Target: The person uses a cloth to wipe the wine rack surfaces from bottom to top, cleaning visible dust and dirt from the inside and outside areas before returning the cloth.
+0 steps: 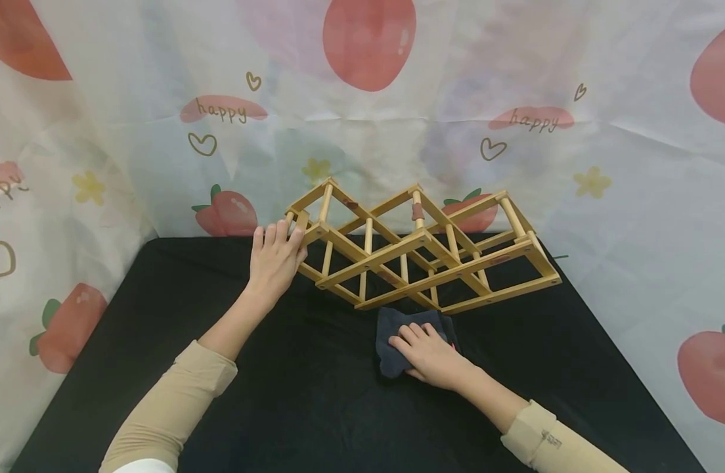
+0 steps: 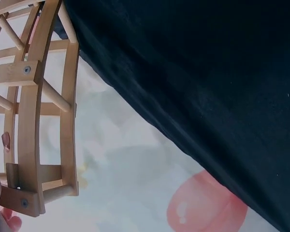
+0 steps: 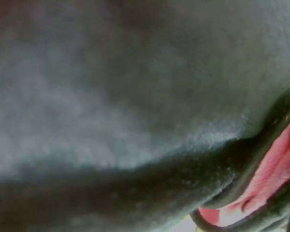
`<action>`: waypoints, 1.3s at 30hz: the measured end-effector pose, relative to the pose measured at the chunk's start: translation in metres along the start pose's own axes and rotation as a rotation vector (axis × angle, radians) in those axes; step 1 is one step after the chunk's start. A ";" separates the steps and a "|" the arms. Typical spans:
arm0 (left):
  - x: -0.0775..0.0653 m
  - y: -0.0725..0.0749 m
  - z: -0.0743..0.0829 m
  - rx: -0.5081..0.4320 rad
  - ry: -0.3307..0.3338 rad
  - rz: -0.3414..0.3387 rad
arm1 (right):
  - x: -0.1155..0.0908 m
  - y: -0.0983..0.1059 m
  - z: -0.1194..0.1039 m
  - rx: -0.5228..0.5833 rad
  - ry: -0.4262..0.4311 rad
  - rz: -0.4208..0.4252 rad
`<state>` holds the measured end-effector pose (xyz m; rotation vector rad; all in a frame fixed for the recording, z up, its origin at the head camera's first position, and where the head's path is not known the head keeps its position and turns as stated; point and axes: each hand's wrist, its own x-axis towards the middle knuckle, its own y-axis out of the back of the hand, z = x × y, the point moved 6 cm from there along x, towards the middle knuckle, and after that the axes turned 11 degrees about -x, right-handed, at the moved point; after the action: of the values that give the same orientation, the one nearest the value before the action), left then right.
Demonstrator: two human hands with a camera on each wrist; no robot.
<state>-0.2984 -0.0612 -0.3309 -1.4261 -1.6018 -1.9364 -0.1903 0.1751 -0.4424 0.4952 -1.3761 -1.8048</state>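
A wooden folding wine rack (image 1: 386, 253) of crossed slats and round dowels stands tilted at the back of the table. My left hand (image 1: 274, 259) grips its left end, fingers over the corner slat. In the left wrist view, part of that hand shows at the lower left edge beside the rack's end (image 2: 26, 198). In front of the rack, my right hand (image 1: 430, 355) holds a folded dark blue-grey cloth (image 1: 392, 328), fingers on top and thumb at the near edge. The cloth (image 3: 135, 111) fills most of the right wrist view, blurred, with a pink-red patch (image 3: 266, 179) at a fold.
Black fabric (image 1: 315, 407) covers the table, which narrows toward the back. A pale curtain (image 1: 351, 144) printed with red fruit, hearts and the word happy hangs close behind the rack and along both sides.
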 end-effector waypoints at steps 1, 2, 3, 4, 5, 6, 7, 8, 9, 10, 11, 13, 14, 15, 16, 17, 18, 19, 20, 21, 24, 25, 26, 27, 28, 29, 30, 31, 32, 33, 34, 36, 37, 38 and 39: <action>0.000 0.000 0.000 -0.011 0.008 0.001 | -0.001 0.003 0.001 0.003 -0.009 0.020; -0.001 -0.001 0.000 -0.019 0.015 0.008 | -0.001 0.005 0.001 0.004 -0.018 0.041; -0.001 -0.001 0.000 -0.028 0.021 0.009 | -0.003 0.008 0.001 0.003 -0.026 0.058; -0.002 -0.001 0.000 -0.034 0.030 0.006 | -0.004 0.011 0.002 -0.001 -0.035 0.076; -0.002 -0.001 0.001 -0.038 0.037 0.006 | -0.006 0.014 0.002 -0.005 -0.044 0.093; -0.002 -0.002 0.001 -0.041 0.044 0.001 | -0.009 0.017 0.001 -0.005 -0.055 0.111; -0.002 -0.002 0.001 -0.041 0.050 -0.005 | -0.011 0.021 0.001 -0.006 -0.065 0.129; -0.003 -0.002 0.002 -0.041 0.055 -0.012 | -0.013 0.024 0.001 -0.005 -0.075 0.147; -0.003 -0.002 0.002 -0.036 0.062 -0.021 | -0.016 0.027 0.001 -0.005 -0.084 0.164; -0.003 -0.002 0.002 -0.029 0.068 -0.026 | -0.019 0.031 0.001 -0.003 -0.096 0.182; -0.003 -0.001 0.003 -0.022 0.074 -0.031 | -0.021 0.035 0.002 0.001 -0.109 0.199; -0.003 -0.001 0.004 -0.010 0.087 -0.042 | -0.027 0.043 0.004 0.010 -0.135 0.238; -0.003 0.000 0.004 -0.005 0.093 -0.041 | -0.030 0.047 0.005 0.012 -0.151 0.258; -0.003 0.000 0.004 0.000 0.098 -0.040 | -0.034 0.052 0.007 0.011 -0.169 0.281; -0.003 0.000 0.005 0.002 0.103 -0.040 | -0.038 0.056 0.009 0.013 -0.193 0.302; -0.003 0.000 0.005 0.002 0.104 -0.036 | -0.042 0.060 0.011 0.013 -0.217 0.327; -0.003 0.000 0.006 0.003 0.104 -0.028 | -0.046 0.064 0.013 0.015 -0.242 0.351; -0.004 0.000 0.006 0.005 0.103 -0.020 | -0.051 0.068 0.014 0.019 -0.268 0.377; -0.004 0.001 0.007 0.006 0.102 -0.008 | -0.055 0.072 0.016 0.016 -0.295 0.403; -0.004 0.000 0.007 0.006 0.102 -0.004 | -0.060 0.075 0.018 0.014 -0.322 0.428; -0.004 0.000 0.008 -0.001 0.105 0.013 | -0.072 0.082 0.024 0.009 -0.397 0.504; -0.004 0.000 0.008 -0.002 0.108 0.014 | -0.076 0.084 0.026 0.002 -0.422 0.528; -0.005 0.000 0.008 -0.007 0.112 0.015 | -0.080 0.086 0.028 -0.008 -0.446 0.550; -0.005 0.000 0.008 -0.009 0.116 0.011 | -0.083 0.088 0.031 -0.015 -0.471 0.571; -0.004 0.000 0.008 -0.013 0.120 0.007 | -0.086 0.091 0.034 -0.025 -0.497 0.590; -0.004 0.000 0.009 -0.015 0.124 0.003 | -0.089 0.093 0.037 -0.034 -0.526 0.605; -0.004 0.000 0.009 -0.016 0.127 -0.001 | -0.092 0.096 0.040 -0.046 -0.553 0.621; -0.004 0.000 0.009 -0.016 0.131 -0.004 | -0.094 0.099 0.044 -0.057 -0.578 0.635; -0.004 0.000 0.010 -0.017 0.135 -0.004 | -0.096 0.102 0.047 -0.064 -0.603 0.649; -0.004 0.000 0.010 -0.015 0.140 -0.010 | -0.098 0.105 0.051 -0.072 -0.632 0.657; -0.004 0.000 0.010 -0.016 0.144 -0.013 | -0.099 0.108 0.055 -0.081 -0.657 0.663; -0.004 -0.001 0.010 -0.018 0.152 -0.015 | -0.100 0.115 0.064 -0.099 -0.698 0.684; -0.005 -0.001 0.010 -0.018 0.155 -0.013 | -0.100 0.117 0.068 -0.107 -0.718 0.690; -0.005 -0.001 0.010 -0.018 0.159 -0.016 | -0.099 0.119 0.073 -0.115 -0.736 0.693; -0.005 -0.002 0.010 -0.021 0.164 -0.018 | -0.099 0.121 0.077 -0.121 -0.752 0.698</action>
<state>-0.2919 -0.0538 -0.3370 -1.2287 -1.5295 -2.0286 -0.1419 0.2886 -0.3192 -0.7348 -1.6186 -1.4891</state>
